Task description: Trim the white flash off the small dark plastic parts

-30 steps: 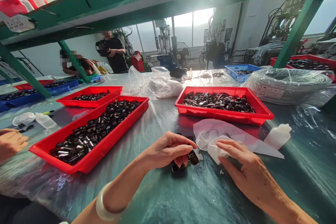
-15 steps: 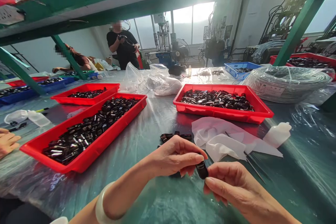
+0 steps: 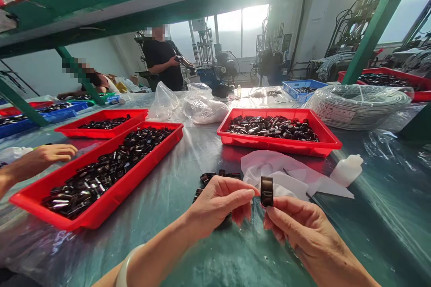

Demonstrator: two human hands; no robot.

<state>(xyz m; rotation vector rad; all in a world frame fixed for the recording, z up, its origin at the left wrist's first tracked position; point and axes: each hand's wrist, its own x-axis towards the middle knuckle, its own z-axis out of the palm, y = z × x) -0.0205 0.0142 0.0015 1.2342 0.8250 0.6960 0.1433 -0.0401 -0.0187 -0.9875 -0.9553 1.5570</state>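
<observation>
Between the fingertips of my right hand is a small glossy black plastic piece, held upright with faint markings on its face. My left hand is closed in a pinch just left of it. Its index fingertip reaches the piece's left edge; whether it touches cannot be told, and anything inside the pinch is hidden. Behind my left hand several loose black pieces lie on the table, partly covered by it. A white cloth is spread behind the held piece.
Red trays full of black pieces stand left, farther left and ahead. A white squeeze bottle and a wrapped cable coil are at right. Another person's hand is beside the left tray. A green shelf beam crosses above.
The black piece has been raised and turned upright in my right hand. My left thumb has come off it. The other person's hand has moved forward beside the left tray.
</observation>
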